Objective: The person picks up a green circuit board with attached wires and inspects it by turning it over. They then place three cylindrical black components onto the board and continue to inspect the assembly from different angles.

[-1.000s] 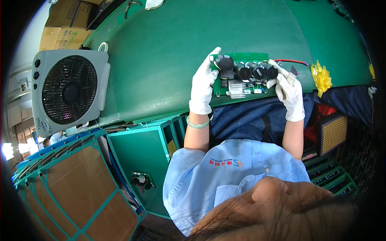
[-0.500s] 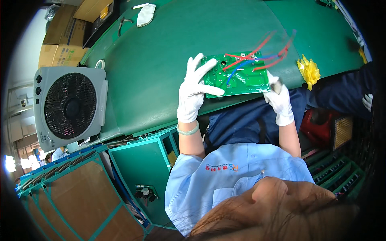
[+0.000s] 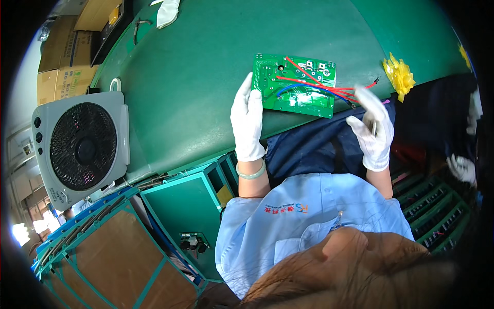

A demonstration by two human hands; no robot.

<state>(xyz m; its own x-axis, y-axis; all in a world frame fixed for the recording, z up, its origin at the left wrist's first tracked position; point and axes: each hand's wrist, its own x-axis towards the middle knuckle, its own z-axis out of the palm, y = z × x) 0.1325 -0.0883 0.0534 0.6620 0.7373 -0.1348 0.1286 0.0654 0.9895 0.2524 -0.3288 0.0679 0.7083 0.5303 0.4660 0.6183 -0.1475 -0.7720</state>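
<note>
A green circuit board point(image 3: 301, 100) is over the near edge of the green table, its soldered face up. Several red wires point(image 3: 303, 80) and a blue wire point(image 3: 303, 86) run across it toward the right, their ends bunched past its right edge. My left hand point(image 3: 247, 121), in a white glove, grips the board's left edge, thumb on the near side of the fingers. My right hand point(image 3: 374, 134), also white-gloved, is off the board beside the wire ends, thumb and fingers apart. A small purple tip shows by its fingers; what it belongs to I cannot make out.
A grey box fan point(image 3: 85, 147) stands at the left, with cardboard boxes point(image 3: 64, 62) behind. On the green table point(image 3: 206, 67) lie a white glove point(image 3: 167, 13) and a yellow plastic bundle point(image 3: 399, 77). Another person's gloved hand point(image 3: 461, 170) is at the right rim. Green slotted racks point(image 3: 435, 211) stand lower right.
My right hand has let go of the board's right edge and opened, moving right. The left hand's spread fingers have closed together at the left edge. The swinging wires have settled lower.
</note>
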